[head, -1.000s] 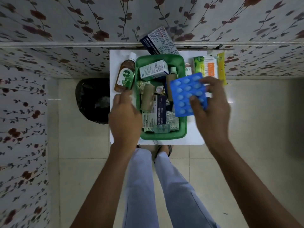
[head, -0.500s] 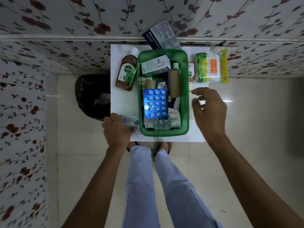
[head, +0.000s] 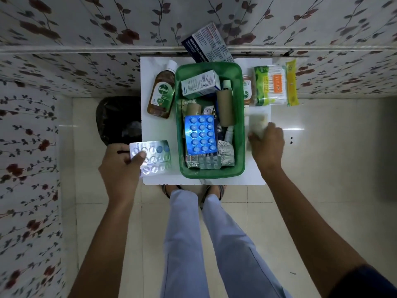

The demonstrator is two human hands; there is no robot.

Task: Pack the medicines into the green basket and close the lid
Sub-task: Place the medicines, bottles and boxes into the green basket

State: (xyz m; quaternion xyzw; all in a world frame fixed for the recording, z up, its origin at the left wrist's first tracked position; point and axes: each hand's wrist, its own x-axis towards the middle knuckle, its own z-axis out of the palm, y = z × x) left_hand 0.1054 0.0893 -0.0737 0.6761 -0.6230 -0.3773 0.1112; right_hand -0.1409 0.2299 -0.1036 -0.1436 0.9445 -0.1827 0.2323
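The green basket (head: 240, 138) stands open on a small white table (head: 156, 130). Inside lie a blue blister pack (head: 200, 134), a white and blue box (head: 199, 83), brown rolls, a small dropper bottle and silver strips. My left hand (head: 122, 166) holds a silver blister strip (head: 153, 155) just left of the basket, lifted off the table's near left corner. My right hand (head: 266, 145) closes around a pale, blurred packet (head: 257, 123) on the table right of the basket. A brown Dettol bottle (head: 161, 93) lies left of the basket.
A cotton-bud pack (head: 271, 86) and a yellow packet (head: 291, 82) lie at the table's far right, with a small Dettol bottle (head: 247, 91) beside the basket. A blue dressing box (head: 207, 44) leans on the wall ledge. A black bin (head: 118, 119) stands left. My legs are below the table.
The blue blister pack went from my right hand into the basket. My left hand picked up the silver strip; my right hand moved to the pale packet on the right.
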